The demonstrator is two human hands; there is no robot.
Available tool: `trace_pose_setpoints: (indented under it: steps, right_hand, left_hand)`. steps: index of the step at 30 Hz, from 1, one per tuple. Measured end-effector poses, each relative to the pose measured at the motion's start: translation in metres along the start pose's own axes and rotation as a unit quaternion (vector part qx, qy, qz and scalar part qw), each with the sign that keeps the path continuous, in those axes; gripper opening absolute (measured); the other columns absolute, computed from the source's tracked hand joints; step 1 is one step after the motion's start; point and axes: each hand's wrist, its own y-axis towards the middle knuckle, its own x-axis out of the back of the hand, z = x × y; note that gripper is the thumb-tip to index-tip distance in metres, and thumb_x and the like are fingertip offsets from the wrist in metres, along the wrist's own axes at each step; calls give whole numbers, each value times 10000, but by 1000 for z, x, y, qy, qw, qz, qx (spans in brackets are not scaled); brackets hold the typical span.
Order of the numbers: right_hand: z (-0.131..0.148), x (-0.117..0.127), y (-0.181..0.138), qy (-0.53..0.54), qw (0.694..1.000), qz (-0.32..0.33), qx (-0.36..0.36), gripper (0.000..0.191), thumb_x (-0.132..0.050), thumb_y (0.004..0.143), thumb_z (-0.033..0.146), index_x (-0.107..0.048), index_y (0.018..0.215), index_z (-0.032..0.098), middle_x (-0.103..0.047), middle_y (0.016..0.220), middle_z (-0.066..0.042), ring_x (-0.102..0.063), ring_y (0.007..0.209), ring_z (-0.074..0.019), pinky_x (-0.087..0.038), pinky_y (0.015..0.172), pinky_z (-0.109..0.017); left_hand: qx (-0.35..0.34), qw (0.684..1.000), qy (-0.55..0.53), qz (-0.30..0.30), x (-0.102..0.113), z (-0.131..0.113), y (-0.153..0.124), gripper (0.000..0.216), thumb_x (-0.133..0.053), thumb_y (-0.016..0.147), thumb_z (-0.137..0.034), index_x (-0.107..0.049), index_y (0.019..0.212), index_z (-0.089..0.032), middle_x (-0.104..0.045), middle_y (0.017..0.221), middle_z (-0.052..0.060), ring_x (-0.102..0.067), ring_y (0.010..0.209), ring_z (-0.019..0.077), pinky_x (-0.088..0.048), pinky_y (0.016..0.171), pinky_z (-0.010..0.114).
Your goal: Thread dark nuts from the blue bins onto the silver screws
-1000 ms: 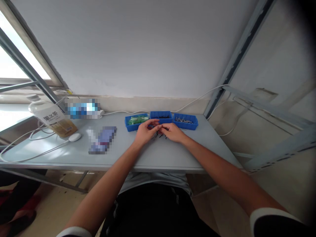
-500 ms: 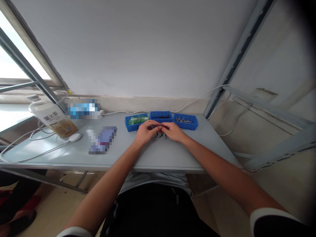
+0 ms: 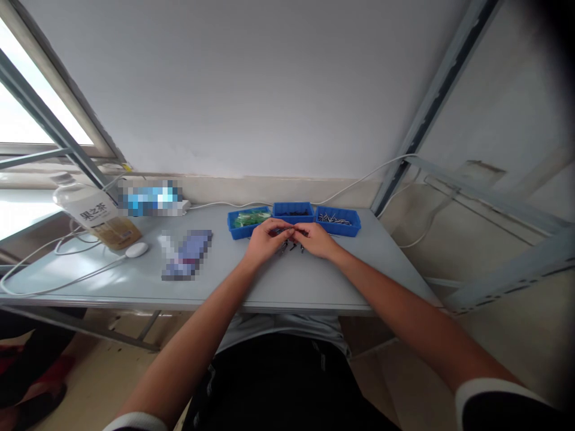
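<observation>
1. The left hand and right hand are meeting fingertip to fingertip, low over the flat grey table.
2. Grip: both hands are pinching w/ thumb and forefingers closed on a small dark slender part. It's too small to tell which hand is bearing more of it.
3. Key relation: the part is lying right in the pinch, midway btwn the hands. Its long axis appears to be running left-right, approx. level, one end to each hand, so neither hand is nearer.
4. Just below the grip, a few loose small dark pieces are lying on the table, apart from the fingers.
5. Just beyond the grip, three trays are sitting in a row:
   - far-left: a blue plastic tray w/ green bits
   - straight ahead: a blue plastic tray w/ dark bits
   - far-right: a blue plastic tray w/ metal pins
</observation>
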Motion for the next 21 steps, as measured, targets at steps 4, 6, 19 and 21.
trace_pose_setpoints:
  steps: [4, 6, 19, 21]
  right_hand:
    - [-2, -1, 0, 12, 1000, 8, -1, 299, -549, 990, 361, -739, 855, 174, -737, 797, -31, -642, 720, -164, -480, 694, -268]
    - [-4, -2, 0, 20, 1000, 16, -6, 294, -549, 993, 352, -744, 862, 175, -750, 811, -33, -658, 725, -166, -490, 702, -270]
    - [1, -2, -1, 49, 998, 29, -12, 338, -545, 1000, 397, -735, 833, 173, -764, 820, -45, -690, 749, -180, -519, 725, -280]
    - [1, -2, -1, 61, 997, 44, -14, 366, -535, 1003, 417, -732, 816, 171, -763, 810, -43, -692, 745, -178, -515, 711, -274]
  left_hand:
    - [5, 1000, 0, -1, 0, 3, 0, 236, -761, 872, -432, -816, 993, -237, -753, 1099, 89, -695, 1043, 233, -574, 849, 341]
    - [7, 1000, -3, -4, -1, 3, 0, 245, -766, 867, -437, -812, 989, -229, -754, 1100, 93, -699, 1035, 233, -576, 843, 340]
    - [9, 1000, -2, -11, -1, 4, 0, 278, -763, 866, -462, -813, 1009, -230, -757, 1103, 94, -701, 1043, 238, -566, 895, 353]
    - [13, 1000, 0, -13, -1, 4, 0, 284, -751, 875, -474, -815, 1012, -233, -761, 1095, 92, -700, 1045, 240, -561, 917, 361]
